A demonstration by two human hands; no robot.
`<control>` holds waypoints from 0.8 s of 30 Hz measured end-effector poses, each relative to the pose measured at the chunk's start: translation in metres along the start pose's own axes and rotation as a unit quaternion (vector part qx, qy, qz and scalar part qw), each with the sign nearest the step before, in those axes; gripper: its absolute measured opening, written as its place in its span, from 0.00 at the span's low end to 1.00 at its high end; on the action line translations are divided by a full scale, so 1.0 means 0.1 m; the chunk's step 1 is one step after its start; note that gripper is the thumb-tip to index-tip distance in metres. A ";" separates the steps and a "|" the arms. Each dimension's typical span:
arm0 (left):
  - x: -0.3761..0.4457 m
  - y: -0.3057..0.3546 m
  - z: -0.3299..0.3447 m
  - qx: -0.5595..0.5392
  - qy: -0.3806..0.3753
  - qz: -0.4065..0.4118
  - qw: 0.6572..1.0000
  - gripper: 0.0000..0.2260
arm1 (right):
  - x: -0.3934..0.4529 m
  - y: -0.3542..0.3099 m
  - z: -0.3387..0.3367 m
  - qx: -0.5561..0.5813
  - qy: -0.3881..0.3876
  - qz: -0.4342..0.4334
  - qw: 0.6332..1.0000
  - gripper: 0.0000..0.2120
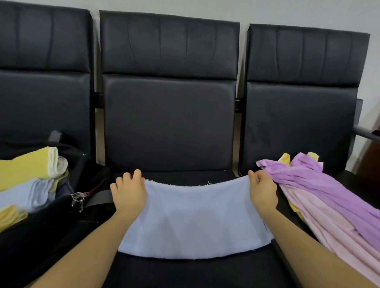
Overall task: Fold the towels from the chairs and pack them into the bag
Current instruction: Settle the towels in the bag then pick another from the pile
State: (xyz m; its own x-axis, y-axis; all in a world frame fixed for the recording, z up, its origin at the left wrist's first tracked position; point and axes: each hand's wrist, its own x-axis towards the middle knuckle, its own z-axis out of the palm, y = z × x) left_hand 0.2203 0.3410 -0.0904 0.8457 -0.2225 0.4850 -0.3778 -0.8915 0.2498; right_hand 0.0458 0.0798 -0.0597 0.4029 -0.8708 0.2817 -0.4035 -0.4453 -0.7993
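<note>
Both forearms reach in, left hand (128,194) and right hand (263,190) pinching the blue towel's (194,219) far corners, stretching it flat on the seat (190,272) for folding.

We saw a pale grey wall (265,3) behind everything. At the far right edge stood a piece of dark reddish-brown wooden furniture (377,157), with a grey metal armrest (367,134) running in front of it. On the left, a small bunch of metal keys (77,198) hung beside a dark red strap (95,188).
</note>
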 end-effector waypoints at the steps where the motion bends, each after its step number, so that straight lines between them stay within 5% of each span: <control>1: 0.05 0.01 0.04 0.012 -0.009 -0.001 1.000 0.04 | 0.04 0.00 0.04 -0.003 -0.002 0.002 1.000 0.12; 8: 0.07 0.04 0.19 0.062 -0.073 -0.015 0.995 0.12 | 0.14 0.06 0.25 -0.054 -0.032 -0.016 0.998 0.13; 13: -0.29 0.21 0.18 0.065 -0.131 0.119 0.982 0.24 | -0.07 0.10 0.36 -0.250 -0.043 -0.159 0.954 0.17; 16: -0.59 0.24 0.23 0.056 -0.214 0.131 0.966 0.27 | -0.30 0.15 0.38 -0.264 -0.133 -0.269 0.917 0.21; 21: -0.88 0.07 0.28 0.075 -0.282 0.101 0.951 0.32 | -0.59 0.31 0.33 -0.375 -0.290 -0.306 0.826 0.57; 24: -1.03 0.04 0.16 0.065 -0.305 0.114 0.943 0.29 | -0.76 0.40 0.23 -0.413 -0.312 -0.300 0.802 0.63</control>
State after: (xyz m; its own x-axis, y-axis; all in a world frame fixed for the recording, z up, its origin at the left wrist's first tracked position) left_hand 0.1372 0.3544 -0.1526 0.8223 -0.5649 -0.0684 -0.5606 -0.8249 0.0735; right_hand 0.0177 0.1327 -0.1249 0.9563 -0.2896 -0.0415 -0.2859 -0.9552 0.0770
